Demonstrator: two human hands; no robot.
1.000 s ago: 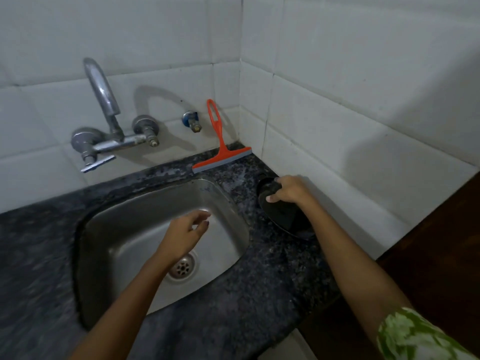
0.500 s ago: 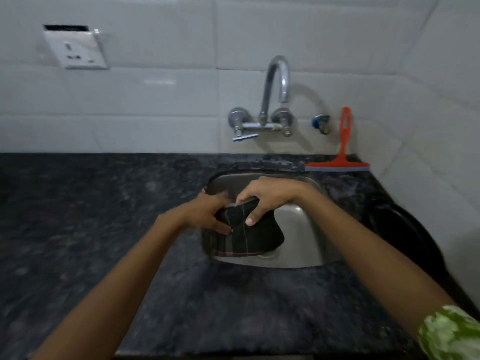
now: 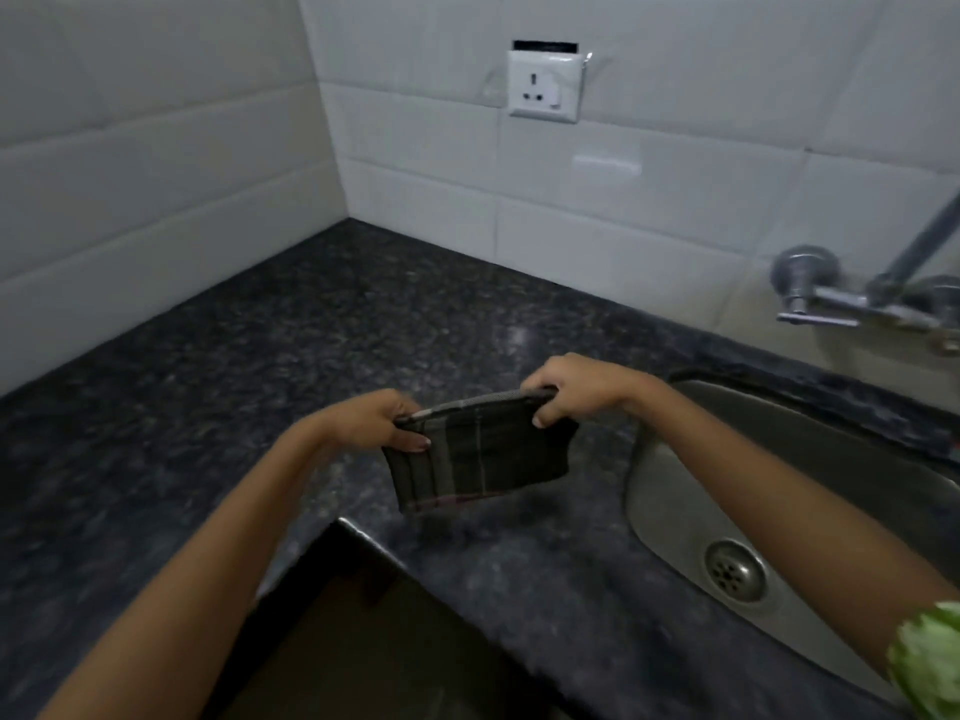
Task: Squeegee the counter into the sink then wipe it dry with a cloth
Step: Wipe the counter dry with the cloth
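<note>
Cloth (image 3: pixel 480 454), dark with faint plaid lines and folded into a rough rectangle, hangs between our two hands just left of the sink (image 3: pixel 810 475), held above the dark speckled counter (image 3: pixel 291 366). In the head view, our left hand (image 3: pixel 384 423) pinches the cloth's upper left corner, fingers closed on the fabric. Our right hand (image 3: pixel 576 389) grips the upper right corner, fingers curled over the top edge, so both hands are clamped on the cloth and set apart by its width. The cloth's lower edge hangs free; we cannot tell whether it touches the counter. Inside the sink, the drain (image 3: pixel 735 571) shows at the bottom. Behind the sink, the tap (image 3: pixel 857 298) juts from the white tiled wall (image 3: pixel 597 215). Well left of the sink and higher on that wall sits a socket (image 3: pixel 543 85). A green patterned sleeve (image 3: pixel 930 662) shows at the sink's near right.
</note>
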